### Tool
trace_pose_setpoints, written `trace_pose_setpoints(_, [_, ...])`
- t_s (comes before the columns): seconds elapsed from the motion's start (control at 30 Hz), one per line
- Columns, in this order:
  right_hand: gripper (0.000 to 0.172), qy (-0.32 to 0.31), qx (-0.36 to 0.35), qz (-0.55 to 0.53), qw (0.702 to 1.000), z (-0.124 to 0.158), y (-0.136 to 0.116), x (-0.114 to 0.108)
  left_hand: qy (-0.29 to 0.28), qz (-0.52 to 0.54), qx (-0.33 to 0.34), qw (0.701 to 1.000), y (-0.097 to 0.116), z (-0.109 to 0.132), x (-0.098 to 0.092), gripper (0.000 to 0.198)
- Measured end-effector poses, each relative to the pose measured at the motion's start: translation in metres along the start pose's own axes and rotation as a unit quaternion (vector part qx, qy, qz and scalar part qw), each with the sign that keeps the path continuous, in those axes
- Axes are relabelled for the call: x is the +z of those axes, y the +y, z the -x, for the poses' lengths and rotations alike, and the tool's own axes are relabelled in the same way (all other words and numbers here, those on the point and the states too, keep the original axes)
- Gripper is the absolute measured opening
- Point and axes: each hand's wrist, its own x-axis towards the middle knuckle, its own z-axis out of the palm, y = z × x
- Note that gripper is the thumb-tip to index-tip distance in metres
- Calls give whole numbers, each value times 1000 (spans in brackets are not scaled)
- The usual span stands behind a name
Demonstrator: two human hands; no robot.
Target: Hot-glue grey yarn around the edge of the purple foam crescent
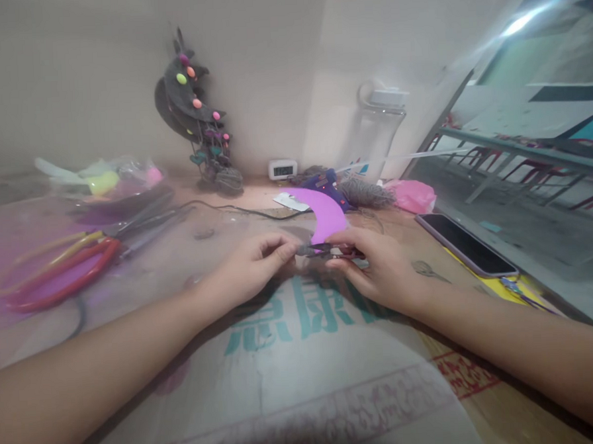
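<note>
My left hand (256, 267) is closed in a pinch on a short bit of grey yarn (304, 249) above the covered table. Facing it, my right hand (386, 267) grips small scissors (324, 248), whose dark blades point left and meet the yarn. Fingers hide most of the scissors' handles. Just behind the hands lies a purple crescent-shaped piece (330, 210). A dark blue glue gun (327, 184) and a ball of grey yarn (367, 190) are beyond it.
Large red-handled scissors (71, 280) and a plastic bag of bright pieces (105, 182) lie at left. A decorated grey crescent (190, 95) leans on the wall near a small clock (282, 170). A phone (466, 243) and pink bag (412, 196) sit at right.
</note>
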Motion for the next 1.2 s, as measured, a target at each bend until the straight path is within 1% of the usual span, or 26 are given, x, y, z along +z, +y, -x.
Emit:
trace_pose_setpoints(0.07, [23, 10, -11, 1, 1000, 0, 0, -1, -1, 8, -13, 1000, 0, -1, 0, 34])
trace_pose_setpoints(0.23, [18, 6, -83, 38, 996, 0, -3, -3, 10, 27, -25, 999, 1, -1, 1, 32])
trace_pose_setpoints(0.3, [18, 14, -95, 52, 994, 0, -4, -3, 14, 27, -27, 999, 3, 0, 2, 34])
trace_pose_setpoints(0.5, [19, 1, -65, 87, 994, -1, -2, -2, 22, 17, -26, 999, 4, 1, 3, 36])
trace_pose_setpoints(0.77, [20, -20, -57, 89, 994, -1, -2, -3, 18, -6, -21, 1000, 5, 2, 4, 36])
trace_pose_setpoints(0.93, [18, -16, -59, 91, 994, -1, -3, -3, 19, -7, -26, 999, 9, 2, 4, 35])
trace_pose_setpoints(1.2, [20, -31, -48, 86, 995, 0, -2, -2, 21, -11, -28, 999, 12, 3, 4, 35])
